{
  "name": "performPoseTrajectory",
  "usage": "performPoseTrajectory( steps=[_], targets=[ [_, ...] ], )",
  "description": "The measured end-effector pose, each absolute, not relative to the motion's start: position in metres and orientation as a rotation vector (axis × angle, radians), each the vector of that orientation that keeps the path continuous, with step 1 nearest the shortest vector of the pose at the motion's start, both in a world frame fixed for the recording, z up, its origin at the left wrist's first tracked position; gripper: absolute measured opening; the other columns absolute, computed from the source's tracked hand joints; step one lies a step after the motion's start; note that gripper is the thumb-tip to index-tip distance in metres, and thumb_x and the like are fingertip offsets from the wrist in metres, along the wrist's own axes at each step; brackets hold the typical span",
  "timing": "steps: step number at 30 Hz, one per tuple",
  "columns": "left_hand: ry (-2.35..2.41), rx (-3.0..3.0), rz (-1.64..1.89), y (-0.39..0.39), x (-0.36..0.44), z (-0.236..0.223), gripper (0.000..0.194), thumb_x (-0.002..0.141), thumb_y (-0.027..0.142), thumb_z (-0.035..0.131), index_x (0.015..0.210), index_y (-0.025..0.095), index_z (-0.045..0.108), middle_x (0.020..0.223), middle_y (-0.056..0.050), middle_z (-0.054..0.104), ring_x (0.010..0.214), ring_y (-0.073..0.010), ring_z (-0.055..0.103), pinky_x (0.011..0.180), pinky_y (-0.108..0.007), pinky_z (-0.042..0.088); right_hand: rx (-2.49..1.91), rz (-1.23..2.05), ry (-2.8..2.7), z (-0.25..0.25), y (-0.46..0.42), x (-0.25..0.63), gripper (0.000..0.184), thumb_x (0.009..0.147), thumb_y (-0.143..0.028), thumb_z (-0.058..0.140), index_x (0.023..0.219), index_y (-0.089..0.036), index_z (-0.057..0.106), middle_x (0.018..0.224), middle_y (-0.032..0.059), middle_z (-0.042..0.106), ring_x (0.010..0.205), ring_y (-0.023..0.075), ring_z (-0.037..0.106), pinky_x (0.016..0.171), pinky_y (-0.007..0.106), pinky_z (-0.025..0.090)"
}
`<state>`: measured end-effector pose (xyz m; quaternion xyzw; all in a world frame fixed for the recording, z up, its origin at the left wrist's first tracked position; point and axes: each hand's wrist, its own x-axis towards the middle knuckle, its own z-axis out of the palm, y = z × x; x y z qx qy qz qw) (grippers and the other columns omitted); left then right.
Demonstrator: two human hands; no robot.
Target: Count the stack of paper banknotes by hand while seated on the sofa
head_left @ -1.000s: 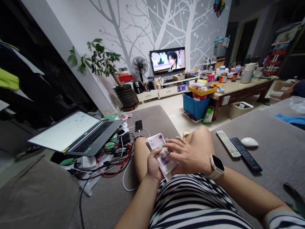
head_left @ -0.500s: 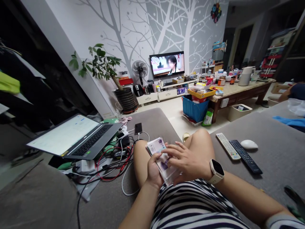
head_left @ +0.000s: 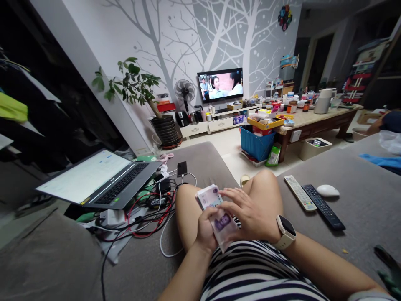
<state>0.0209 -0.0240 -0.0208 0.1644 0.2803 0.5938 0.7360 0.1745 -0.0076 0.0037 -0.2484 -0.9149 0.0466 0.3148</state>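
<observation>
A stack of purple banknotes point(head_left: 214, 211) rests over my lap, between my bare knees. My left hand point(head_left: 205, 232) grips the stack from below, fingers wrapped round its near end. My right hand point(head_left: 249, 211), with a white smartwatch point(head_left: 286, 232) on the wrist, lies on top of the notes, fingers curled and pinching the top note, which is pulled towards me.
An open laptop point(head_left: 100, 177) sits to my left above a tangle of cables point(head_left: 147, 213) and a phone point(head_left: 182, 168). Two remotes point(head_left: 313, 200) and a white mouse point(head_left: 327, 190) lie on the grey sofa at right. A television, fan, plant and cluttered table stand beyond.
My right hand has slid a note off the top of the stack towards my body. The stack has tilted slightly. The picture on the television has changed.
</observation>
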Motion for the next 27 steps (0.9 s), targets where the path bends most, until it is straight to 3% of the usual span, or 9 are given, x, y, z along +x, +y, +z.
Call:
performPoseTrajectory(
  steps=[4, 9, 21, 24, 27],
  targets=[
    [0.683, 0.440, 1.129, -0.039, 0.037, -0.044, 0.010, 0.062, 0.012, 0.058, 0.067, 0.010, 0.066, 0.062, -0.007, 0.064, 0.058, -0.0162, 0.058, 0.060, -0.029, 0.045, -0.800, 0.226, -2.304, -0.006, -0.011, 0.174, 0.054, 0.085, -0.040, 0.052, 0.132, -0.019, 0.036, 0.141, 0.0137, 0.033, 0.129, 0.0245, 0.031, 0.104, 0.044, 0.030],
    [0.781, 0.435, 1.144, -0.046, 0.042, -0.059, 0.004, 0.051, 0.010, 0.058, 0.054, 0.012, 0.057, 0.050, 0.000, 0.053, 0.048, -0.0109, 0.045, 0.050, -0.025, 0.035, -0.749, 0.253, -2.286, -0.017, -0.013, 0.168, 0.045, 0.088, -0.021, 0.046, 0.133, -0.020, 0.036, 0.132, 0.0107, 0.044, 0.122, 0.0227, 0.038, 0.102, 0.043, 0.034],
    [0.872, 0.649, 1.084, -0.052, 0.044, -0.045, 0.010, 0.044, 0.007, 0.049, 0.049, 0.015, 0.050, 0.044, 0.003, 0.046, 0.043, -0.0087, 0.035, 0.045, -0.026, 0.026, -0.654, 0.296, -2.342, -0.011, -0.011, 0.167, 0.055, 0.086, -0.022, 0.050, 0.138, -0.026, 0.032, 0.129, 0.0083, 0.045, 0.119, 0.0224, 0.039, 0.101, 0.042, 0.034],
    [0.852, 0.595, 1.096, -0.051, 0.041, -0.049, 0.008, 0.048, 0.008, 0.051, 0.051, 0.014, 0.054, 0.046, 0.000, 0.051, 0.046, -0.0114, 0.043, 0.048, -0.027, 0.032, -0.701, 0.406, -2.215, -0.015, -0.011, 0.165, 0.059, 0.085, -0.023, 0.051, 0.139, -0.028, 0.028, 0.137, 0.0086, 0.036, 0.124, 0.0242, 0.034, 0.102, 0.044, 0.033],
    [0.764, 0.514, 1.180, -0.048, 0.038, -0.050, 0.024, 0.052, 0.010, 0.051, 0.072, 0.012, 0.064, 0.057, -0.003, 0.060, 0.060, -0.0188, 0.056, 0.059, -0.032, 0.042, -0.812, 0.687, -1.844, -0.030, -0.010, 0.161, 0.064, 0.082, -0.028, 0.055, 0.139, -0.024, 0.025, 0.135, 0.0120, 0.036, 0.117, 0.0243, 0.042, 0.090, 0.039, 0.044]
  ],
)
